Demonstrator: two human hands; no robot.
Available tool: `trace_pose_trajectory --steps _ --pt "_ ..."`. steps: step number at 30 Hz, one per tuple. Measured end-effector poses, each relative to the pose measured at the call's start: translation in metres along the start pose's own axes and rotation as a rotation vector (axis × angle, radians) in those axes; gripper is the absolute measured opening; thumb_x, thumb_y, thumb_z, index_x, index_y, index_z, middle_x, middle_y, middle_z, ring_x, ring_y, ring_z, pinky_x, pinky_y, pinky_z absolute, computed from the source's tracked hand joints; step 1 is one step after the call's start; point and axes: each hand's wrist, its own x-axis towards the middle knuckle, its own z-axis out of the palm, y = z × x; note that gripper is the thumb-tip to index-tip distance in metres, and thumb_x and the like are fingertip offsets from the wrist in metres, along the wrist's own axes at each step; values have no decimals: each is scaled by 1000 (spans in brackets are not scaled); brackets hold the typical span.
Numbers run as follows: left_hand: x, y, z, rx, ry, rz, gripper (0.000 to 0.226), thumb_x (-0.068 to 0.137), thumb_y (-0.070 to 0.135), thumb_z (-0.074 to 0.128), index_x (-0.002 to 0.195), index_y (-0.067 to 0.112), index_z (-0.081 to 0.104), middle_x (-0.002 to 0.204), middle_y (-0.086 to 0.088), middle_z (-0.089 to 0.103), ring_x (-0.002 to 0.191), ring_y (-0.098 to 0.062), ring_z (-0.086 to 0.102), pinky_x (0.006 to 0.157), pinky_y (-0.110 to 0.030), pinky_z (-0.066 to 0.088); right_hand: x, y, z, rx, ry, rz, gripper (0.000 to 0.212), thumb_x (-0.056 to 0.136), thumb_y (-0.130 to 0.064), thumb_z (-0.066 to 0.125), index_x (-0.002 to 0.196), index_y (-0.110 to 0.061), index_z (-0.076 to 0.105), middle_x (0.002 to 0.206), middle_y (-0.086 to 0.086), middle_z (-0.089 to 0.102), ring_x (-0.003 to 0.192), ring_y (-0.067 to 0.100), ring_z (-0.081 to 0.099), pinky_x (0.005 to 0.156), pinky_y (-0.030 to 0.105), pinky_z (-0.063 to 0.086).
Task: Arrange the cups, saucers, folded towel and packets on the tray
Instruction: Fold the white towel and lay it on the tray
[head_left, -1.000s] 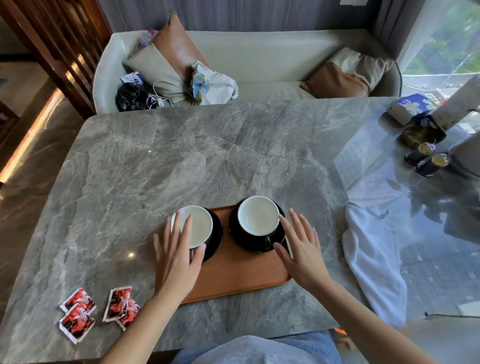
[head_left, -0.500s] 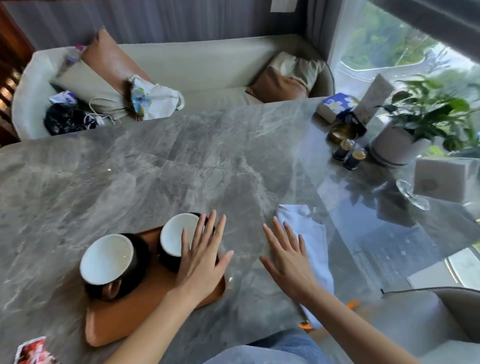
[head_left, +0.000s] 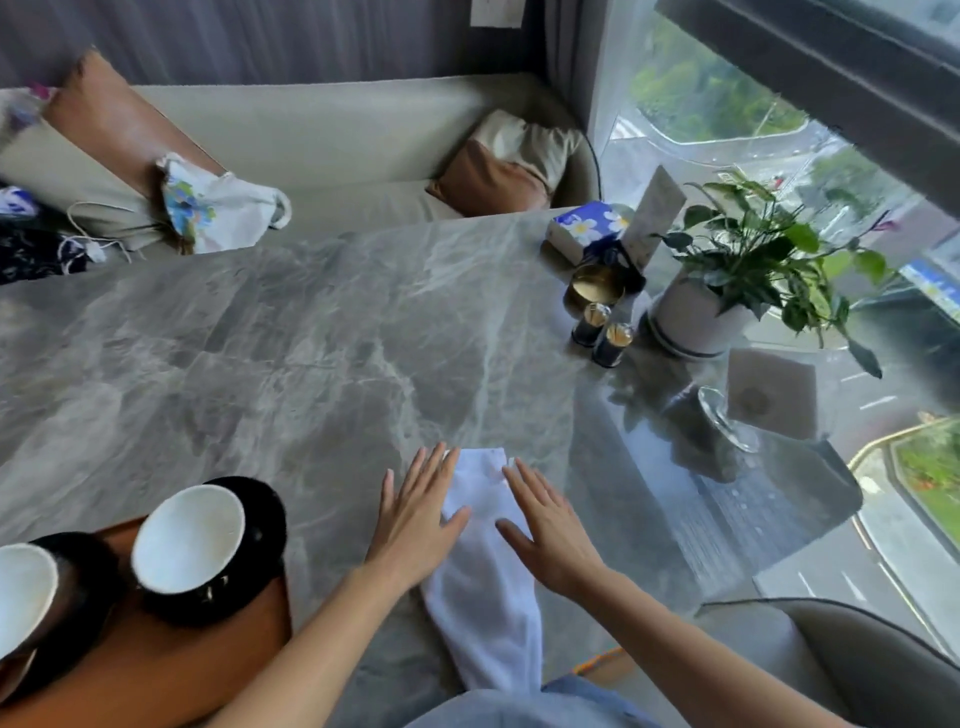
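- On the grey marble table (head_left: 311, 364), just right of the tray (head_left: 156, 670), both hands had arrived at the white towel (head_left: 483, 623). A second before, they had been at the cups on the tray.
- The left hand (head_left: 415, 525) lay over the towel's left edge and the right hand (head_left: 550, 540) over its right edge. Each had its fingers straight and spread and gripped nothing. Whether the palms pressed the cloth or hung just above it could not be told.
- The towel was off the tray, stretched out as a long strip. Its far end lay between the two hands and its near end ran to the table edge by the person's lap. It looked loosely laid rather than neatly folded.
- The cup nearer the towel (head_left: 187, 538) sat on its dark saucer (head_left: 265, 514) on the tray. The other cup (head_left: 23, 592) sat on a second saucer (head_left: 83, 566) at the left border of the view.
- The head had swung right with the hands, so the red packets, earlier seen on the table left of the tray, were out of view.
- The cups and saucers seemed settled, and the towel had become the step in hand. It probably needed folding before going onto the bare wood in front of the cups, and the packets remained to be placed.
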Motion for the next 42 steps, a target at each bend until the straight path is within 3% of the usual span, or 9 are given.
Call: trace_pose_trajectory --steps 11,16,20,23,25,28,34,38,42 --pt "30 3 14 138 -199 -121 61 93 41 39 147 22 17 154 5 23 145 -11 9 117 -47 -5 34 21 9 175 -126 117 56 89 -17 50 142 -24 33 139 1 43 126 25 40 95 38 44" --pt "26 -2 12 314 -193 -46 54 89 35 49 139 23 33 139 1 35 133 -19 30 115 -36 11 35 32 16 195 -135 175 47 83 -21 54 129 -30 44 102 -3 62 103 20 47 78 35 46" --pt "22 -4 7 290 -157 26 27 87 26 51 113 20 49 124 4 44 124 -14 39 117 -34 6 35 32 12 320 -89 182 45 82 -14 57 125 -26 50 66 -14 51 71 12 50 65 31 43" --pt "18 -1 -4 252 -170 61 14 86 26 49 98 20 48 101 -3 61 103 -21 55 116 -34 15 38 35 -1 370 72 173 43 83 -7 55 124 -21 55 65 -11 50 68 12 50 66 32 44" --pt "11 2 -11 200 -202 95 14 84 34 50 94 25 47 92 -5 63 95 -28 57 91 -35 40 45 40 -15 340 174 175 35 84 -8 55 114 -23 63 75 -12 52 74 13 52 70 32 45" --pt "-2 6 -17 134 -209 140 20 79 42 52 82 24 43 74 2 56 81 -26 55 63 -33 38 53 49 -32 274 199 215 20 85 -16 57 94 -28 70 90 -6 62 84 15 58 73 33 48" --pt "-4 -20 -49 -97 -194 -21 16 77 27 66 68 21 54 64 -2 56 66 -14 49 66 -33 43 53 49 -39 368 321 218 12 86 -17 59 86 -24 70 88 -2 68 78 15 62 70 35 50" --pt "3 -29 -71 -239 -52 -66 7 83 19 61 81 24 66 75 -3 68 76 -21 64 71 -34 49 68 37 -66 550 459 214 13 88 -17 56 83 -18 68 55 -3 63 44 5 60 53 23 47" --pt "14 -28 -87 -451 124 -47 15 83 8 62 80 21 69 78 -8 70 71 -13 60 66 -25 46 87 30 -101 720 566 198 14 89 -10 56 81 -10 67 59 7 63 49 14 62 57 31 49"
